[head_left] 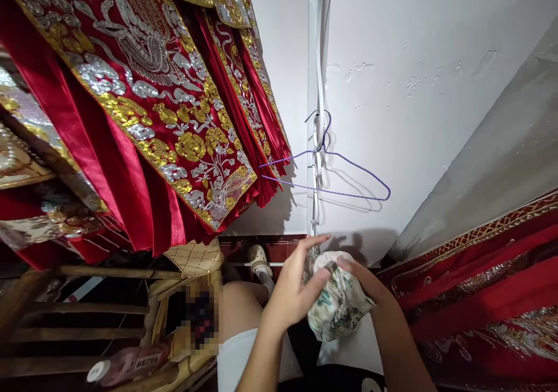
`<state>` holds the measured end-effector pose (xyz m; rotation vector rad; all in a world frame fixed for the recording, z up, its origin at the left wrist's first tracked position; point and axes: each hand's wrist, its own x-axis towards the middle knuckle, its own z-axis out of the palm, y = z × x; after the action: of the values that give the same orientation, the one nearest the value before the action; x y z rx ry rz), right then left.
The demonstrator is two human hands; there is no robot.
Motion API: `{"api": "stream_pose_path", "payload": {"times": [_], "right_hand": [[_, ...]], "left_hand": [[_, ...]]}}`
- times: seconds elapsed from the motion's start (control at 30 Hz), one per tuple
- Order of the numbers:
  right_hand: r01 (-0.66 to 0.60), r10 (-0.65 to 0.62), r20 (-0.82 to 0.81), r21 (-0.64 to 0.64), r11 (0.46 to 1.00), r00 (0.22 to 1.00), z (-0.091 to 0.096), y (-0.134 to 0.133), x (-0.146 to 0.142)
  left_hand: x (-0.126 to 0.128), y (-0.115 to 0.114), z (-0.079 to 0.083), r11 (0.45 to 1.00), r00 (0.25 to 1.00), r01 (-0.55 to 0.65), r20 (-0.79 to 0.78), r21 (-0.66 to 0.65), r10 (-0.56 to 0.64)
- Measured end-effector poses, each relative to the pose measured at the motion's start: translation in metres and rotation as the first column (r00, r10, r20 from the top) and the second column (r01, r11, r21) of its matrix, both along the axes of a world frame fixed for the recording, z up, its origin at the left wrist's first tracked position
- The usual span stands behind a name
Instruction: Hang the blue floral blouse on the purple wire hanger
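In the head view, a bunched-up floral cloth [340, 310], white with green and grey print, is held above my lap. My left hand [296, 287] is curved round its left side, the thumb lying on top and the index finger stretched out beyond it. The other left fingers are partly hidden behind the cloth. On the upper right side my right hand [364, 279] grips the same bundle, with its fingertips pressed into the top and its palm side out of sight. A purple wire hanger [349, 196] hangs on a white strap in front of my hands, apart from them.
Red garments with gold and silver sequins [192, 119] hang at the left. More red embroidered cloth [479, 299] is at the right. A bamboo chair [161, 290] stands lower left, with a pink bottle [131, 366] on it. A white wall [414, 49] rises ahead.
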<state>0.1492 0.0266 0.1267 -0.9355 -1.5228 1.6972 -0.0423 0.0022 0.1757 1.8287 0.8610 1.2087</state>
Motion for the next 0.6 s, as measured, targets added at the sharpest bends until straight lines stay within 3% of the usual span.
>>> {"api": "stream_pose_path", "payload": {"times": [0.07,0.13,0.23,0.3,0.37,0.43,0.47,0.53,0.6], "right_hand": [[-0.116,0.119,0.031,-0.090,0.989,0.992,0.023,0.004,-0.002],[-0.334,0.347,0.138,-0.106,0.936,0.928,0.051,0.007,-0.004],[-0.659,0.597,0.416,0.006,0.752,0.685,0.095,0.007,0.000],[-0.737,0.556,0.615,0.062,0.673,0.559,0.119,0.005,0.007],[-0.669,0.362,0.726,0.179,0.721,0.584,0.134,0.008,0.015],[-0.434,0.050,0.669,0.422,0.796,0.742,0.136,0.022,0.019],[-0.260,-0.130,0.568,0.553,0.791,0.813,0.132,0.034,0.018],[0.063,-0.417,0.350,0.699,0.713,0.839,0.116,0.063,0.012],[0.195,-0.511,0.246,0.723,0.663,0.823,0.095,0.096,0.003]], "left_hand": [[-0.010,0.017,0.004,0.992,0.990,0.122,-0.077,0.007,-0.122],[-0.016,0.033,0.001,0.952,0.934,0.305,-0.187,-0.022,-0.304],[-0.026,0.046,-0.019,0.874,0.777,0.481,-0.431,-0.064,-0.459],[-0.040,0.050,-0.035,0.875,0.667,0.480,-0.619,-0.067,-0.414],[-0.061,0.052,-0.042,0.926,0.569,0.374,-0.777,-0.049,-0.271],[-0.084,0.056,-0.039,0.975,0.482,0.221,-0.867,-0.019,-0.127],[-0.094,0.059,-0.034,0.987,0.454,0.159,-0.887,-0.014,-0.086],[-0.109,0.063,-0.020,0.998,0.420,0.066,-0.906,-0.022,-0.048],[-0.116,0.067,-0.008,1.000,0.379,0.001,-0.925,-0.008,-0.008]]}}
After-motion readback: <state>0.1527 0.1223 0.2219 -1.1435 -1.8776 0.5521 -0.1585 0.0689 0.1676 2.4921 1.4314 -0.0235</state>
